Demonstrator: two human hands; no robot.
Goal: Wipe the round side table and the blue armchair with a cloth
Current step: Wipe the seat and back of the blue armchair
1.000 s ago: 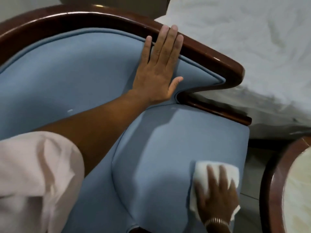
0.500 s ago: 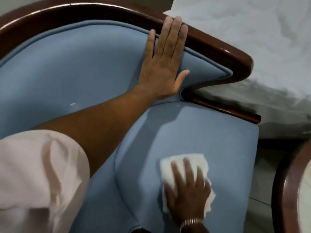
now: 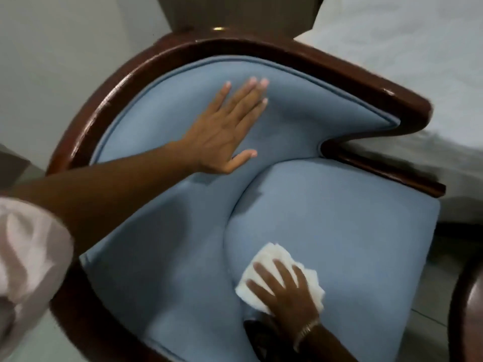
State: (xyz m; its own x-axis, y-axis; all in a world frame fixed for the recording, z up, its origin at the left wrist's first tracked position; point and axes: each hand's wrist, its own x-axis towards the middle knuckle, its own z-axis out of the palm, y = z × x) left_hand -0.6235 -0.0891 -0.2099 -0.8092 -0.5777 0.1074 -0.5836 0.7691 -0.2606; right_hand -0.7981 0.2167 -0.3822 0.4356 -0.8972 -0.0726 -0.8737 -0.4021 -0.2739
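A: Two hands are showing. The right hand (image 3: 283, 291) is pressing flat on one white cloth (image 3: 277, 259), fingers spread over it, not curling around it. The cloth is lying on the seat cushion (image 3: 339, 218) of the one blue armchair (image 3: 167, 270), near the front and close to the cushion's left edge.

B: And the other hand?

A: The left hand (image 3: 222, 134) is lying open and flat on the blue backrest (image 3: 308, 105), fingers straight, holding nothing. It is leaning there, I think, to keep the person steady.

B: Where is the cleaning going next?

A: Most of the cushion is lying away from the cloth, up toward the backrest and off to the right. So I am guessing the right hand needs to push that way. It is the nearer hand, and it is the one with the cloth.

B: And the table?

A: Only one dark curved edge of the round side table (image 3: 467, 304) is peeking in at the right. It is sitting just beside the chair, with no hand on it.
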